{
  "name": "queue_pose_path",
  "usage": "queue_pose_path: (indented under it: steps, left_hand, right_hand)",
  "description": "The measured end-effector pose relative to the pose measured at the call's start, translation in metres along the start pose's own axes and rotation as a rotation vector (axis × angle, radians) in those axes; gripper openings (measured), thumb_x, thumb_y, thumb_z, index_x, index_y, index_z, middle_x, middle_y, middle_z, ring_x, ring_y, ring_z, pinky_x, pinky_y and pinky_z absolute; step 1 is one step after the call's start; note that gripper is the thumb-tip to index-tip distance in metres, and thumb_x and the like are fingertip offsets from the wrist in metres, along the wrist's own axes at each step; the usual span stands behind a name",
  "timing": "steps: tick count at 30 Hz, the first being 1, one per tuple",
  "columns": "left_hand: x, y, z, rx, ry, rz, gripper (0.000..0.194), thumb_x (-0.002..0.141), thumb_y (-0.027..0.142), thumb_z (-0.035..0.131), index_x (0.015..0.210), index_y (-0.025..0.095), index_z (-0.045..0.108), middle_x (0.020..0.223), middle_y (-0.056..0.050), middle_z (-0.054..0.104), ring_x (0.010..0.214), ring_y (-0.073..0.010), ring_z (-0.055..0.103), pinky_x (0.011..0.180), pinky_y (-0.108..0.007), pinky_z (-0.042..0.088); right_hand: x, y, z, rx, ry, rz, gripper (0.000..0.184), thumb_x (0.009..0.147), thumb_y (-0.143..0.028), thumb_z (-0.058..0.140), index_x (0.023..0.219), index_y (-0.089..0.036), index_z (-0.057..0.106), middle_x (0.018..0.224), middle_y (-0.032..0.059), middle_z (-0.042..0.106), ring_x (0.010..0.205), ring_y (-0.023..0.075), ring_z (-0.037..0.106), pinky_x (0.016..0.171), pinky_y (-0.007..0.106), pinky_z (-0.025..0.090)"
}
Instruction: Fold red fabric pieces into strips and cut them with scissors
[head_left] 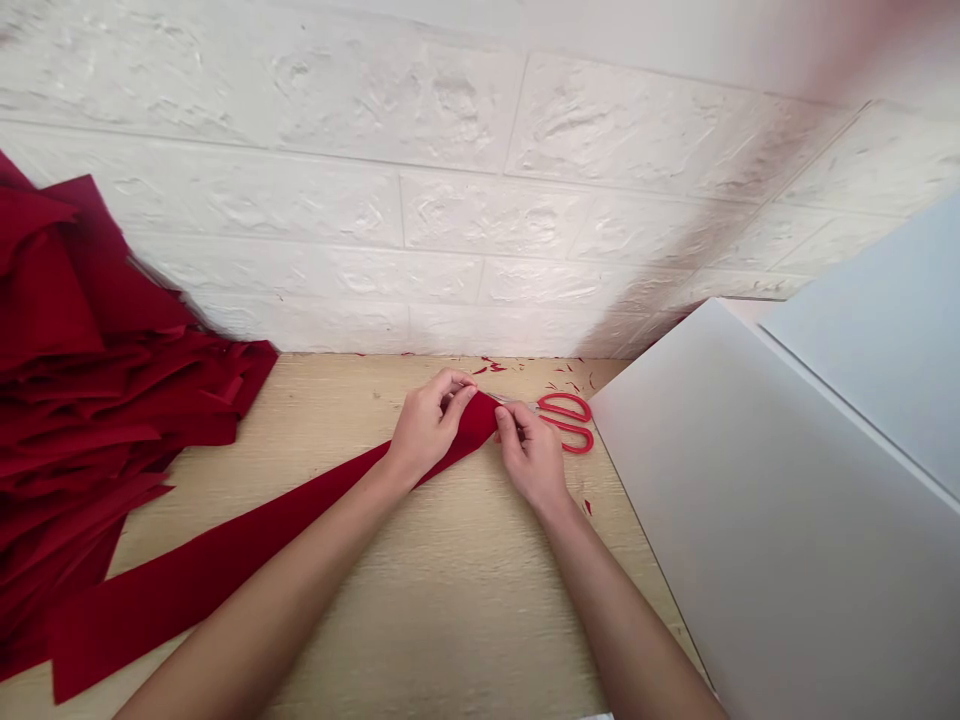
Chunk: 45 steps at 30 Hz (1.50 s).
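A long strip of dark red fabric [247,545] runs slantwise over the wooden table, from the lower left to both hands. My left hand [435,420] pinches the upper corner of its far end between thumb and fingers. At the other corner of that end, my right hand [531,450] is closed on the fabric's edge. Scissors with red handles [568,408] lie on the table just behind and beside my right hand, which does not hold them. Their blades are partly hidden by the hand and the fabric.
A large heap of red fabric pieces [112,370] fills the left side. Small red scraps [491,366] are scattered along the foot of the white brick-patterned wall [330,200]. To the right, a white panel or box [750,480] borders the wooden table [457,600].
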<state>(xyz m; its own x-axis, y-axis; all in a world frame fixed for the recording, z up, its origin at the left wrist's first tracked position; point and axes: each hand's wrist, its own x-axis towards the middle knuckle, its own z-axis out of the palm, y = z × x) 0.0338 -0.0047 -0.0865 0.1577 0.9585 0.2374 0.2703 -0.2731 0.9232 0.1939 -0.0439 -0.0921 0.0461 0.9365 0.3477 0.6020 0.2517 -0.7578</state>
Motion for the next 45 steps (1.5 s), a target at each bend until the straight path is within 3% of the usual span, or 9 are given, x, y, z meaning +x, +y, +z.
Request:
queue_pose_path:
  steps: [4, 11, 17, 22, 26, 30, 37, 41, 45]
  left_hand:
    - [-0.002, -0.010, 0.002, 0.030, -0.086, -0.034, 0.023, 0.093, 0.043, 0.054, 0.095, 0.021, 0.060, 0.088, -0.002, 0.072, 0.076, -0.0158, 0.065, 0.071, -0.029, 0.046]
    - [-0.002, -0.012, 0.002, -0.005, -0.109, -0.010, 0.025, 0.095, 0.042, 0.050, 0.091, 0.020, 0.061, 0.083, -0.001, 0.070, 0.073, -0.0147, 0.062, 0.069, -0.027, 0.045]
    - [-0.003, -0.011, 0.002, 0.042, -0.157, 0.025, 0.023, 0.095, 0.041, 0.051, 0.092, 0.020, 0.062, 0.081, 0.000, 0.069, 0.070, -0.0136, 0.059, 0.069, -0.026, 0.044]
    - [-0.005, -0.011, 0.003, 0.122, -0.205, 0.050, 0.024, 0.096, 0.041, 0.051, 0.099, 0.022, 0.063, 0.089, -0.001, 0.071, 0.074, -0.0145, 0.062, 0.071, -0.026, 0.045]
    - [-0.010, -0.008, -0.004, 0.258, -0.210, -0.010, 0.026, 0.094, 0.044, 0.053, 0.102, 0.022, 0.062, 0.086, -0.002, 0.072, 0.069, -0.0160, 0.061, 0.063, -0.027, 0.042]
    - [-0.018, -0.012, -0.018, 0.421, -0.250, -0.021, 0.030, 0.096, 0.048, 0.048, 0.092, 0.022, 0.063, 0.077, -0.001, 0.070, 0.064, -0.0169, 0.059, 0.063, -0.029, 0.038]
    - [-0.021, -0.019, -0.024, 0.454, -0.260, -0.013, 0.033, 0.098, 0.047, 0.044, 0.088, 0.024, 0.065, 0.075, 0.000, 0.070, 0.064, -0.0171, 0.060, 0.062, -0.028, 0.038]
    - [-0.021, -0.018, -0.023, 0.462, -0.253, -0.002, 0.032, 0.097, 0.046, 0.045, 0.091, 0.024, 0.067, 0.077, 0.000, 0.072, 0.063, -0.0168, 0.060, 0.063, -0.028, 0.038]
    - [-0.021, -0.015, -0.024, 0.437, -0.238, -0.023, 0.031, 0.097, 0.045, 0.046, 0.088, 0.024, 0.067, 0.069, 0.000, 0.069, 0.057, -0.0156, 0.055, 0.060, -0.028, 0.036]
  right_hand:
    - [0.002, -0.001, -0.003, -0.002, 0.059, 0.024, 0.036, 0.099, -0.041, 0.044, 0.074, -0.020, 0.060, 0.060, -0.0012, 0.056, 0.054, 0.0138, 0.048, 0.056, 0.025, 0.037]
    - [0.001, -0.002, -0.005, 0.018, 0.086, 0.072, 0.036, 0.095, -0.039, 0.047, 0.065, -0.020, 0.055, 0.058, -0.0010, 0.054, 0.053, 0.0131, 0.046, 0.054, 0.025, 0.038]
    - [0.003, 0.003, -0.002, 0.083, 0.047, 0.104, 0.031, 0.094, -0.045, 0.052, 0.089, -0.018, 0.067, 0.072, 0.0015, 0.066, 0.058, 0.0147, 0.054, 0.056, 0.025, 0.042]
    - [0.003, 0.002, -0.002, 0.035, 0.066, 0.045, 0.034, 0.098, -0.040, 0.046, 0.085, -0.018, 0.069, 0.071, 0.0023, 0.067, 0.061, 0.0159, 0.056, 0.060, 0.026, 0.043]
    - [0.003, 0.001, -0.002, -0.009, 0.110, 0.058, 0.036, 0.098, -0.043, 0.044, 0.084, -0.018, 0.067, 0.068, 0.0025, 0.066, 0.058, 0.0162, 0.054, 0.057, 0.026, 0.043]
    - [0.003, 0.003, -0.002, -0.022, 0.087, 0.072, 0.037, 0.098, -0.043, 0.042, 0.083, -0.019, 0.066, 0.067, 0.0030, 0.067, 0.057, 0.0169, 0.054, 0.056, 0.027, 0.041]
    - [0.002, 0.005, 0.001, -0.112, 0.027, 0.089, 0.035, 0.099, -0.040, 0.043, 0.084, -0.020, 0.067, 0.072, 0.0043, 0.070, 0.058, 0.0181, 0.058, 0.057, 0.029, 0.040]
    - [0.001, 0.016, -0.015, -0.228, 0.027, 0.040, 0.029, 0.098, -0.033, 0.043, 0.101, -0.020, 0.069, 0.097, 0.0096, 0.074, 0.089, 0.0245, 0.064, 0.080, 0.035, 0.048]
    - [-0.003, 0.039, -0.048, -0.441, 0.010, 0.073, 0.032, 0.092, -0.022, 0.046, 0.115, -0.019, 0.067, 0.118, 0.0136, 0.068, 0.114, 0.0305, 0.055, 0.099, 0.047, 0.044]
